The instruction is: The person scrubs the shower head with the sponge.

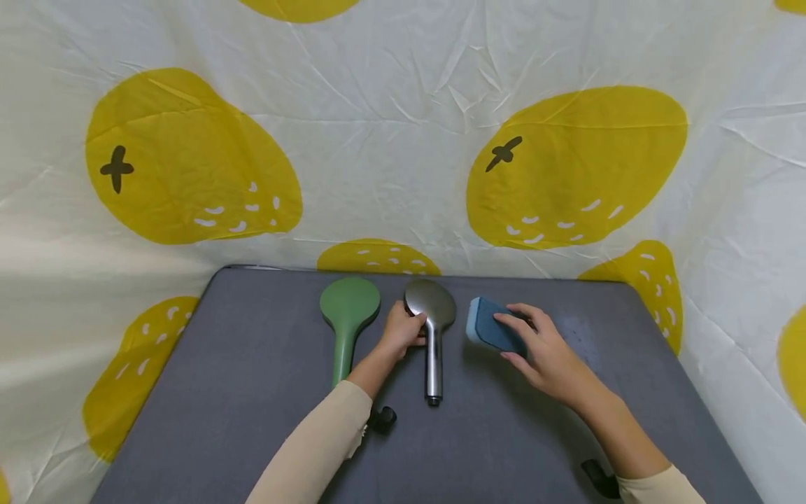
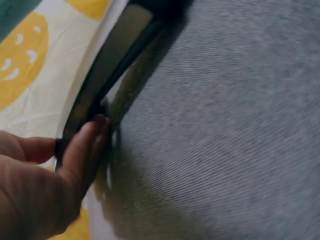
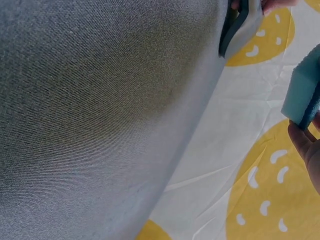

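Observation:
A dark chrome shower head (image 1: 434, 357) points its handle toward me at the middle of the table. My left hand (image 1: 398, 332) grips its round head at the left edge, thumb on top and fingers underneath. In the left wrist view, the thumb and fingers pinch the rim of the shower head (image 2: 107, 57). Over the table to the right, my right hand (image 1: 544, 357) holds a blue sponge (image 1: 497, 327) with a lighter blue side between thumb and fingers. The right wrist view shows this sponge (image 3: 302, 92) at its right edge, partly cut off.
A green shower head (image 1: 349, 304) lies left of the chrome one, its lower handle hidden by my left forearm. The grey cloth-covered table (image 1: 252, 392) ends at a white curtain (image 1: 384, 168) with yellow lemon prints. Black camera mounts (image 1: 382, 420) sit at both wrists.

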`<action>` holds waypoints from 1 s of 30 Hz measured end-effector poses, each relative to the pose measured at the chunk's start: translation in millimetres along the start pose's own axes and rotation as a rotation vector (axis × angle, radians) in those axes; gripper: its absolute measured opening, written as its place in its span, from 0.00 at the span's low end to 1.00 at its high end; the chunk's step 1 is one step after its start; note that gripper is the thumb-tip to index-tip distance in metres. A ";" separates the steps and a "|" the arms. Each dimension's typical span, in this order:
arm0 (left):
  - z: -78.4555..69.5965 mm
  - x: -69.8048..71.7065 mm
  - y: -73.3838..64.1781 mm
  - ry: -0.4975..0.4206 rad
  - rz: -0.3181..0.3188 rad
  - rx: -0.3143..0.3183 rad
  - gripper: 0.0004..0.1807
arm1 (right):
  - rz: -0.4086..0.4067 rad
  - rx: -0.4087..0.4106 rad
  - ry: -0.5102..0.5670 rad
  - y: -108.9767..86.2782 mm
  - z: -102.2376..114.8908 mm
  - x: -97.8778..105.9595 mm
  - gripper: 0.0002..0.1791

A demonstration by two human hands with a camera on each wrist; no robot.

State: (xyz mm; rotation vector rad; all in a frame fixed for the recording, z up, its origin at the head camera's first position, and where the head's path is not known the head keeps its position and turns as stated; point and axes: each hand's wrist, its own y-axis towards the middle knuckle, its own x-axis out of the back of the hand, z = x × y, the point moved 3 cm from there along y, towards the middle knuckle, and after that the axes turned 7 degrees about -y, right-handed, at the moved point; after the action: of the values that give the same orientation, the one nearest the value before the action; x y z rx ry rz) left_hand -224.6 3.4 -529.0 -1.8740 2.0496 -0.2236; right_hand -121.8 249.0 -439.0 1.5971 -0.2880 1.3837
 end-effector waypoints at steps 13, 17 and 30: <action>-1.6 6.9 -2.9 0.131 0.042 -0.001 0.25 | 0.012 0.007 0.011 0.3 3.7 -3.0 0.34; -6.5 9.6 -5.0 0.213 0.061 -0.026 0.29 | 0.023 0.001 0.012 0.2 4.2 -3.4 0.34; -43.6 57.2 -24.8 0.385 0.204 -0.161 0.29 | 0.029 0.007 0.036 10.8 12.2 -5.5 0.29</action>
State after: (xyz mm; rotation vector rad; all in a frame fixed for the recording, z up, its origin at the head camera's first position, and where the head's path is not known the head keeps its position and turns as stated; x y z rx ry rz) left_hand -220.7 -61.1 -488.7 -1.8041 2.5673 -0.4026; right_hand -123.5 232.0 -436.9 1.5778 -0.2860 1.4351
